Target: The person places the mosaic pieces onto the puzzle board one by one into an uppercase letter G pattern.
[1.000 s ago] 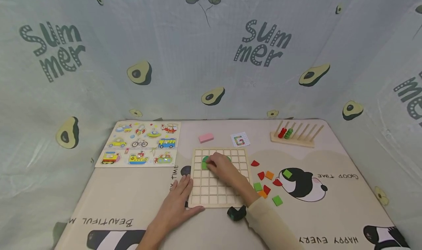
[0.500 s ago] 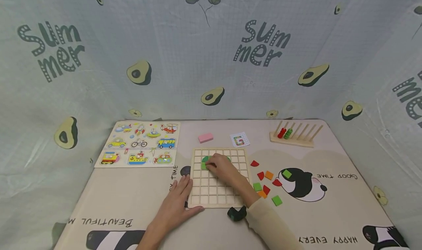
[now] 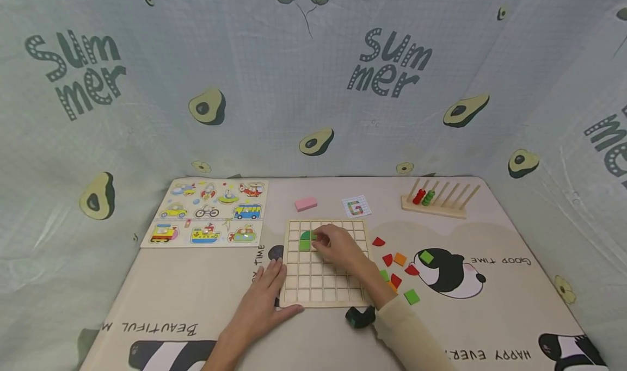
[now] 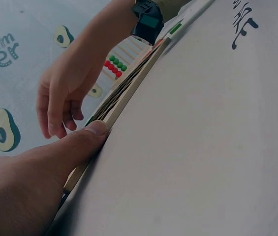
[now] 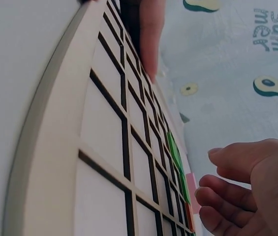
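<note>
Grid board (image 3: 317, 285): wide left hand (image 3: 262, 300) braces the 8 o'clock corner, likely against sliding; right hand (image 3: 339, 246), narrow, apparently empty, hangs beside green tiles (image 3: 305, 245) at 11 o'clock.

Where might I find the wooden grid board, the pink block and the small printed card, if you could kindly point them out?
Wooden grid board (image 3: 317, 270): head view, on a bare cell.
Pink block (image 3: 306, 203): head view, on its top face.
Small printed card (image 3: 356, 206): head view, on its printed face.
</note>
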`<state>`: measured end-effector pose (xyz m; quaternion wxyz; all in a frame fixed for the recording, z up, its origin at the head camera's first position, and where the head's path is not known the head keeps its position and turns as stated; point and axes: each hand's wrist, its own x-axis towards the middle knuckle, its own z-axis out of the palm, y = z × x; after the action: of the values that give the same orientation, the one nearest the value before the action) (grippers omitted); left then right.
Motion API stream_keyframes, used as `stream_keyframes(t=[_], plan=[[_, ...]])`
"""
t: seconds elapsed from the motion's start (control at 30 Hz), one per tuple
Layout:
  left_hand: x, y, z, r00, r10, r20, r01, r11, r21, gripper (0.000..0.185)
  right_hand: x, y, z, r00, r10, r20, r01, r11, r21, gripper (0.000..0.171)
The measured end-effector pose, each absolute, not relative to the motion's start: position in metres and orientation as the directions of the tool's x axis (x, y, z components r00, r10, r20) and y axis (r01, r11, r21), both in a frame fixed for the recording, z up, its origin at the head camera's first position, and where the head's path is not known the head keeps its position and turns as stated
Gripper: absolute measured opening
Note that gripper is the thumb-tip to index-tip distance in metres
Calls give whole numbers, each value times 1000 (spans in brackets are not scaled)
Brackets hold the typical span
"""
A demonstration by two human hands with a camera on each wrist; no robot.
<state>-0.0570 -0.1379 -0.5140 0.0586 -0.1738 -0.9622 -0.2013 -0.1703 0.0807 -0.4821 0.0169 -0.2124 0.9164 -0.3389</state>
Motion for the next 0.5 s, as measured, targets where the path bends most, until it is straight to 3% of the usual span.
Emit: stream_keyframes(t=[0.5], plan=[[-58,-138,-516,-933,309,183,356,867,350,98,-166,110,-476,-926,-337,169,-359,649,-671,35]])
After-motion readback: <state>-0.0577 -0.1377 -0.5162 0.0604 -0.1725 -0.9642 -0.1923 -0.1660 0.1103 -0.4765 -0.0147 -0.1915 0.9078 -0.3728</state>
